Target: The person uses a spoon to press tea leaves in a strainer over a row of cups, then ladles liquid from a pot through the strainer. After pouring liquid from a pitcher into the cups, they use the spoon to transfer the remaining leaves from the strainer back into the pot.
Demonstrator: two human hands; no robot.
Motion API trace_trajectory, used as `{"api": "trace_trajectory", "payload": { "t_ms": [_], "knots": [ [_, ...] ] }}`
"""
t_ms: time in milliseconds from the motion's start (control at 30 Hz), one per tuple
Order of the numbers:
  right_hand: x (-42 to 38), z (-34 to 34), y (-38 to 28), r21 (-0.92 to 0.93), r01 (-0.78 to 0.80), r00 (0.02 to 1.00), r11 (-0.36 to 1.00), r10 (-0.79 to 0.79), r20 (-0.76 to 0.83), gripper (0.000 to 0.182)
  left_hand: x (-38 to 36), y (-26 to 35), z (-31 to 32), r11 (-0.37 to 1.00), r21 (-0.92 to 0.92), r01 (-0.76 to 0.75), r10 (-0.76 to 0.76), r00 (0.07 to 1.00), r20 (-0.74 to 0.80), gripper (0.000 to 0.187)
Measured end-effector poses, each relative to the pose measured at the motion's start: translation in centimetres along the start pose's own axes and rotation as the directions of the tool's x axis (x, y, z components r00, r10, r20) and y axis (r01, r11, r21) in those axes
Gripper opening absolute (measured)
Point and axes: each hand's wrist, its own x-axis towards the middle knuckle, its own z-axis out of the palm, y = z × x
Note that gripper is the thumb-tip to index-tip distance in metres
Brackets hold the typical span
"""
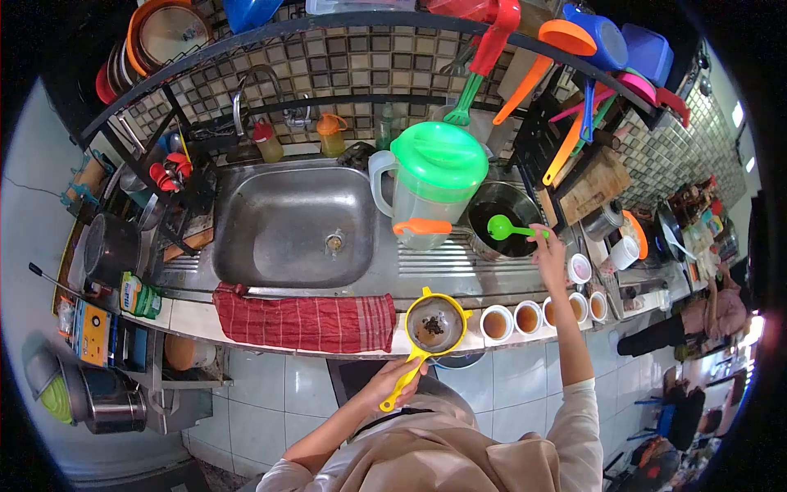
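Observation:
My left hand (392, 385) grips the handle of a yellow strainer (463, 315), held near the counter's front edge with dark wet bits lying in its mesh. In my right hand (548, 248) is the handle of a small green ladle (499, 227), its bowl over a metal pot (538, 207) of dark liquid. An orange-covered handle (422, 225) sticks out from the pot. To the right of the strainer, several white cups (497, 341) of brown liquid line the counter's edge, partly hidden by my right forearm. A clear pitcher with a green lid (443, 156) stands beside the pot.
A steel sink (287, 221) lies at the left, with a red checked cloth (303, 321) along the counter before it. Overhead runs a black rack (328, 22) with hanging utensils. Another white cup (580, 268) stands behind the row. A person (713, 316) is at the far right.

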Motion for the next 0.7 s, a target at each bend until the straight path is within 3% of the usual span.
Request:
{"api": "trace_trajectory", "payload": {
  "t_ms": [67,100,167,267,400,500,567,700],
  "knots": [
    [0.6,0.1,-0.6,-0.216,0.048,0.996,0.975,-0.029,0.088,0.024,-0.1,0.1,0.1,1.0,-0.002,0.009,-0.009,1.0,0.001,0.027],
    [0.9,0.0,-0.3,-0.218,0.05,0.995,0.975,-0.031,0.09,0.024,-0.2,0.2,0.2,1.0,0.004,0.011,-0.011,1.0,-0.01,0.026],
    [1.3,-0.2,0.3,-0.483,0.295,0.954,0.824,-0.278,0.109,0.022,-0.3,0.3,0.5,1.0,0.015,0.017,-0.017,1.0,-0.016,0.026],
    [1.4,-0.4,0.4,-0.564,0.248,0.967,0.787,-0.241,0.087,0.02,-0.2,0.0,0.3,1.0,-0.019,0.015,-0.016,1.0,-0.017,0.026],
    [1.4,-0.2,2.0,-0.555,0.195,0.981,0.809,-0.157,0.115,0.021,-0.1,-0.3,0.2,1.0,-0.01,-0.009,0.009,1.0,-0.006,0.026],
    [1.9,0.2,2.6,-0.522,0.21,0.977,0.827,-0.197,0.082,0.021,0.1,-0.1,0.3,1.0,0.001,0.009,-0.009,1.0,0.007,0.026],
    [2.0,0.7,2.4,-0.463,0.109,0.994,0.88,-0.101,0.042,0.02,0.1,-0.1,0.5,1.0,-0.029,0.011,-0.011,1.0,-0.007,0.027],
    [2.5,1.8,2.7,-0.401,0.07,0.997,0.913,-0.076,0.002,0.02,-0.1,0.2,0.2,0.998,-0.026,0.057,-0.057,0.998,-0.005,0.027]
  ]
}}
